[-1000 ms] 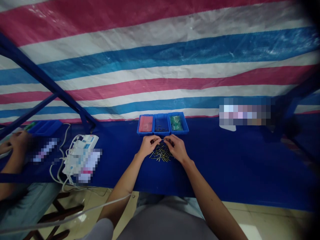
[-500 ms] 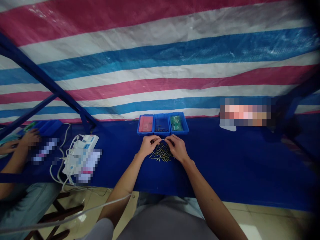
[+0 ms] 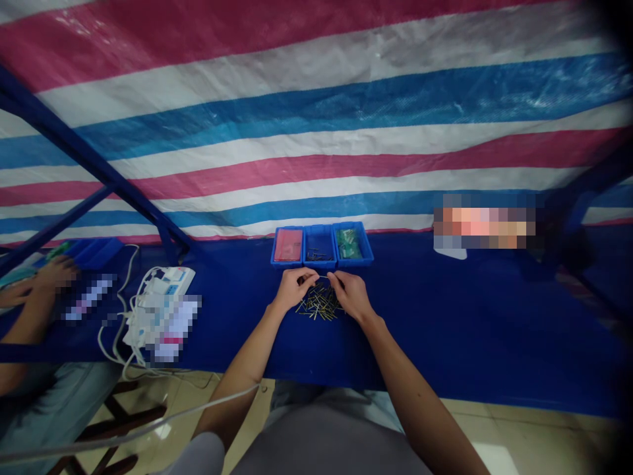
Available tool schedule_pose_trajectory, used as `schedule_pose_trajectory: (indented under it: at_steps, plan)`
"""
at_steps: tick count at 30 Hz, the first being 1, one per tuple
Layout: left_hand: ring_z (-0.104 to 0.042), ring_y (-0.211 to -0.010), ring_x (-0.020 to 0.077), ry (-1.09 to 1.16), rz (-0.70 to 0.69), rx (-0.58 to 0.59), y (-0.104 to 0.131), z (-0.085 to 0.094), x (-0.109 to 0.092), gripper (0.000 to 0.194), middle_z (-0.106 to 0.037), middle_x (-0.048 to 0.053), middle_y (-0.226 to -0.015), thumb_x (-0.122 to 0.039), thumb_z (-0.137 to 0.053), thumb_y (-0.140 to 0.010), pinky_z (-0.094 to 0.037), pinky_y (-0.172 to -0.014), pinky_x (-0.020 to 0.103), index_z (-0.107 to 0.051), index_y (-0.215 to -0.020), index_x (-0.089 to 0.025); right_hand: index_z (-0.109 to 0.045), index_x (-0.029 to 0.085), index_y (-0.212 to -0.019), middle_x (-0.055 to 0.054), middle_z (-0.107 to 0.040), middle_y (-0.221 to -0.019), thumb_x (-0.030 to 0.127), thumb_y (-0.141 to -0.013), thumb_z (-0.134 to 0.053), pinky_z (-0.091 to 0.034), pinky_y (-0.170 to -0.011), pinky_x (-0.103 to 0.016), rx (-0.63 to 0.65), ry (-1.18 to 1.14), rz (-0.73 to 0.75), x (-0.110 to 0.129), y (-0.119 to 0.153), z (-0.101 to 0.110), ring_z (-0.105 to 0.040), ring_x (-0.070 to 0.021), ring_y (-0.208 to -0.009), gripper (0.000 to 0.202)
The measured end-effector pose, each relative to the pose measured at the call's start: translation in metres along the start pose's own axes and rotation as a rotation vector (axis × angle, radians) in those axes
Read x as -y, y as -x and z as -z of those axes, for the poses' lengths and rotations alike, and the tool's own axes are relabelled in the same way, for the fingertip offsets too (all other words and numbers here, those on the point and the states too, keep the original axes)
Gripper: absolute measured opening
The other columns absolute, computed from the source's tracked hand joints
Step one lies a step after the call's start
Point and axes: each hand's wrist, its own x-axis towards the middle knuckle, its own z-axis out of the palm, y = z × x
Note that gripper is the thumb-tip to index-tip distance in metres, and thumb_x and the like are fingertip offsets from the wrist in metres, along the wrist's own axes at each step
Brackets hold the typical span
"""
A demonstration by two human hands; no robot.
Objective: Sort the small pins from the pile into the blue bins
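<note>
My left hand (image 3: 293, 290) is closed, thumb and fingertips pinching one end of a thin pale stick (image 3: 323, 276). Pinched at the other end by my right hand (image 3: 351, 293), the stick lies level between the two. Its exact kind is too small to tell. Right below my fingers, a loose pile of thin yellowish and dark sticks (image 3: 320, 306) is spread on the blue table (image 3: 445, 330). Just beyond my hands stands a blue three-part bin (image 3: 320, 266). It holds red packets (image 3: 288, 245) at left, several dark thin pieces (image 3: 319, 255) in the middle, and green packets (image 3: 349, 244) at right.
White power strips with cables (image 3: 158, 297) lie to the left. Farther left, another person's hand (image 3: 57, 274) works near a blue bin (image 3: 96, 252). A blue frame bar (image 3: 99, 165) slants there. Striped sheeting (image 3: 316, 171) hangs behind the table. A blurred-out item (image 3: 484, 224) is at right.
My right hand has shifted very slightly to the right, and a little more of the thin stick shows between my fingertips. My left hand stays in place.
</note>
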Motion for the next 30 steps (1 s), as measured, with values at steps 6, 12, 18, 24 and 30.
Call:
schedule_pose_trajectory:
  at_steps: [6,12,18,24,30]
  plan:
    - [-0.060,-0.057,0.0118,0.005,-0.019,-0.033,0.000,0.002,-0.003,0.025,-0.070,0.002,-0.065,-0.035,-0.063,-0.092,-0.043,-0.058,0.022,-0.073,-0.085,-0.014,-0.046,0.020,-0.062,0.001,-0.050,-0.055,0.049,-0.103,-0.036,-0.029,-0.057,-0.026,-0.044,-0.021,-0.040,-0.004,0.001,0.000,-0.046,-0.0124,-0.052,0.052]
    - [-0.055,-0.051,0.0109,-0.013,0.020,-0.327,-0.001,0.002,-0.002,0.027,-0.060,-0.001,-0.055,-0.040,-0.066,-0.088,-0.044,-0.059,0.022,-0.076,-0.085,-0.014,-0.046,0.020,-0.064,0.001,-0.050,-0.057,0.047,-0.103,-0.038,-0.031,-0.058,-0.025,-0.065,-0.045,-0.040,-0.005,0.001,0.001,-0.046,-0.0122,-0.054,0.049]
    - [-0.053,-0.049,0.0093,0.009,0.118,-0.514,-0.004,-0.001,0.005,0.027,-0.052,-0.005,-0.052,-0.041,-0.071,-0.084,-0.044,-0.056,0.021,-0.077,-0.088,-0.015,-0.044,0.020,-0.063,0.001,-0.051,-0.057,0.049,-0.103,-0.036,-0.031,-0.058,-0.026,-0.016,-0.028,-0.012,-0.001,0.001,0.001,-0.046,-0.0124,-0.054,0.051]
    - [-0.054,-0.048,0.0096,-0.010,0.150,-0.504,-0.005,0.000,0.006,0.026,-0.052,-0.005,-0.050,-0.041,-0.071,-0.083,-0.046,-0.057,0.021,-0.076,-0.088,-0.016,-0.058,0.021,-0.076,-0.003,-0.063,-0.072,0.045,-0.102,-0.040,-0.038,-0.065,-0.027,0.026,-0.025,0.014,-0.004,0.000,-0.002,-0.056,-0.0161,-0.065,0.040]
    - [-0.055,-0.049,0.0095,-0.011,0.119,-0.403,-0.003,0.000,0.003,0.027,-0.051,-0.005,-0.050,-0.043,-0.069,-0.085,-0.045,-0.056,0.020,-0.076,-0.090,-0.017,-0.067,0.022,-0.091,-0.003,-0.066,-0.079,0.034,-0.096,-0.051,-0.040,-0.065,-0.028,-0.005,0.000,-0.003,-0.015,-0.001,-0.002,-0.058,-0.0165,-0.068,0.021]
